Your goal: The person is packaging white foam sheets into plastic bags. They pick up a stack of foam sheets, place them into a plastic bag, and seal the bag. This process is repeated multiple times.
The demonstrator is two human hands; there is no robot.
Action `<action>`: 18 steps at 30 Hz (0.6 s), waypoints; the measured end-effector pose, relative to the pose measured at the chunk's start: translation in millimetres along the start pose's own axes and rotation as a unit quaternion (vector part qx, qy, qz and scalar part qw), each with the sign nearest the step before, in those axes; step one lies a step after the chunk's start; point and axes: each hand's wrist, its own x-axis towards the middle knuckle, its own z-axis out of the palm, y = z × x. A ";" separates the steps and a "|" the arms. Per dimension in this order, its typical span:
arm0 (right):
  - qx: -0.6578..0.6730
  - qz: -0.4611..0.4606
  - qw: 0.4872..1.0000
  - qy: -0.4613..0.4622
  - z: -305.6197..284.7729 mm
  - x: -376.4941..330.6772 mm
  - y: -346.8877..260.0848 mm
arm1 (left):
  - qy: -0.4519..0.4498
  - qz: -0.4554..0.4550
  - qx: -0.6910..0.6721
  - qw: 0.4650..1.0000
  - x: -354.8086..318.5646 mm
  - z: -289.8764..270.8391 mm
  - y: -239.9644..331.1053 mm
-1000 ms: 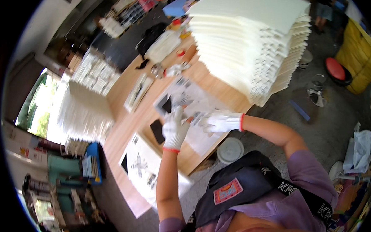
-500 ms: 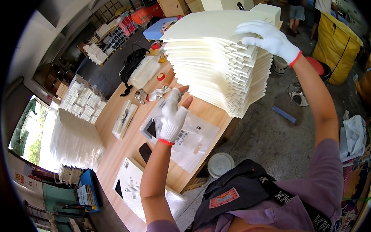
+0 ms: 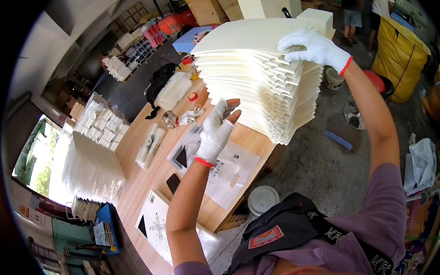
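Observation:
A tall stack of cream-white foam-like sheets [image 3: 257,81] stands at the table's far right, its layered edges unevenly staggered. My right hand [image 3: 320,48], in a white glove with a red cuff, rests at the top sheet's right corner. Its fingers lie over the surface, with the thumb apart from them beside the edge. My left hand [image 3: 216,135] hovers near the stack's lower left side, fingers and thumb spread and nothing held. Its glove leaves the thumb tip and a fingertip bare. Below it lies a clear plastic bag [image 3: 234,179] with dark print.
On the wooden table [image 3: 137,122] lie a black phone [image 3: 173,183], a white printed package [image 3: 156,218], a red tape roll [image 3: 193,96] and a dark bag [image 3: 163,80]. A plastic-wrapped stack [image 3: 93,166] stands left. A lidded white bucket [image 3: 263,200] is below the near edge. Two people stand at the back right.
My left hand has moved rightward, closer to the stack. My right hand stays at the top corner, shifted slightly. The whole view has tilted a little.

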 end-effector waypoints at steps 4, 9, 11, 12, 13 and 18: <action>-0.046 0.031 0.998 0.018 3.5 -0.1 -17.6 | -0.003 -0.013 0.024 1.000 -0.9 1.2 5.2; -0.038 -0.022 0.998 0.051 6.5 -4.8 -6.6 | -0.002 -0.031 0.001 1.000 -3.8 2.7 -2.2; -0.053 -0.094 0.989 0.102 13.7 -8.0 1.5 | -0.011 -0.037 -0.003 0.999 -2.4 1.3 -3.9; -0.064 -0.098 0.988 0.105 15.1 -8.1 4.9 | -0.020 -0.040 -0.014 0.999 -0.3 1.8 -1.5; -0.075 -0.104 0.986 0.107 14.3 -6.3 7.8 | -0.026 -0.042 -0.025 0.998 4.0 3.9 4.8; -0.168 -0.233 0.930 0.230 11.1 13.9 15.7 | -0.045 -0.123 -0.297 0.946 41.0 28.9 31.0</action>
